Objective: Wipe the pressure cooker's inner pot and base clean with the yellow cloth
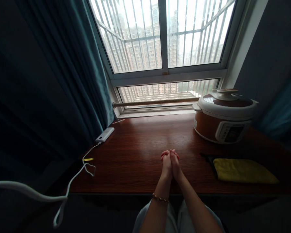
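My left hand [167,163] and my right hand [175,164] are clasped together over the front middle of the reddish-brown wooden table [135,155]. Their fingers are interlocked, each hand closed around the other, and no object shows between them. A beaded bracelet [160,198] circles my left wrist. To the right of my hands lies a yellow pouch [243,171] with a dark edge, not touched by either hand.
An orange-and-white electric cooker [220,119] with its lid on stands at the back right. At the left edge lie a white power bank [105,134], a white cable [74,177] and a yellow tag [88,159]. Blue curtain [87,74] hangs left of the barred window.
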{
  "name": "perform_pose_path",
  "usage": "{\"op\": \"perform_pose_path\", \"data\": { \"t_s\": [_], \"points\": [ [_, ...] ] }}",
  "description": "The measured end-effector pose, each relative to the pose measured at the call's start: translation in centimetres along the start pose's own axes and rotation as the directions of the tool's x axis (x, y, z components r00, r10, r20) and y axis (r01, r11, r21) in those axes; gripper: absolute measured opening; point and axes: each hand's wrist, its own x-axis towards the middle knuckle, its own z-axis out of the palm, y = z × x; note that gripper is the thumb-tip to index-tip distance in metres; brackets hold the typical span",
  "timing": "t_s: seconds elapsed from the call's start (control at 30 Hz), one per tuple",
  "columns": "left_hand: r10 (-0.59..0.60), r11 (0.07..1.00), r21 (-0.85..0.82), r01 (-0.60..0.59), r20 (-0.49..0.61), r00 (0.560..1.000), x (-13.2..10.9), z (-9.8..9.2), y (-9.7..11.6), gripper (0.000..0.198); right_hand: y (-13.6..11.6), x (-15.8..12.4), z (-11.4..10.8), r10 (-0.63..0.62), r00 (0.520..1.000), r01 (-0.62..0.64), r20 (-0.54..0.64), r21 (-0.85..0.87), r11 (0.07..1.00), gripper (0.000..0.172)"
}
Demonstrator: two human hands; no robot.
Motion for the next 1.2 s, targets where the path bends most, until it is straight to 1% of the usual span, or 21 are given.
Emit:
{"op": "perform_pose_path", "data": {
  "t_s": [0.1,0.2,0.33,0.4,0.47,0.53,0.63,0.9,1.2],
  "points": [
    [-0.021,1.000,0.008,0.021,0.001,1.000,0.0,0.0,0.0,0.035,-0.2,0.0,0.1,0.002,1.000,-0.002,0.003,0.009,1.000,0.060],
    [-0.035,0.999,-0.003,0.035,0.017,0.999,-0.3,0.3,0.3,0.035,-0.3,0.1,-0.1,-0.022,0.999,0.021,-0.023,-0.034,0.999,0.058],
    [-0.039,0.998,-0.056,0.042,0.060,0.997,-0.9,0.7,1.0,0.037,-0.2,0.2,-0.5,-0.024,0.999,0.018,-0.034,-0.166,0.986,0.059],
    [-0.051,0.992,-0.113,0.062,0.094,0.994,-1.3,0.9,1.3,0.038,0.0,0.3,-0.8,-0.026,0.999,0.018,-0.031,-0.250,0.968,0.058],
    [-0.066,0.983,-0.163,0.086,0.121,0.990,-1.5,1.1,1.3,0.037,0.0,0.3,-1.1,-0.025,0.999,0.014,-0.033,-0.292,0.956,0.057],
    [-0.085,0.979,-0.175,0.107,0.127,0.988,-1.6,1.3,1.2,0.036,0.1,0.2,-1.4,-0.024,0.999,0.011,-0.043,-0.286,0.958,0.057],
    [-0.099,0.981,-0.155,0.114,0.105,0.990,-1.4,1.3,0.8,0.035,0.3,0.1,-1.4,-0.032,0.998,0.016,-0.062,-0.251,0.968,0.058],
    [-0.096,0.985,-0.137,0.105,0.067,0.993,-0.9,0.1,0.7,0.035,1.3,0.4,-0.3,-0.001,0.999,-0.009,-0.046,-0.216,0.976,0.059],
    [-0.075,0.989,-0.126,0.080,0.044,0.996,-1.0,0.4,0.5,0.033,0.5,0.0,-0.5,-0.007,0.999,-0.001,-0.041,-0.178,0.984,0.058]
  ]
}}
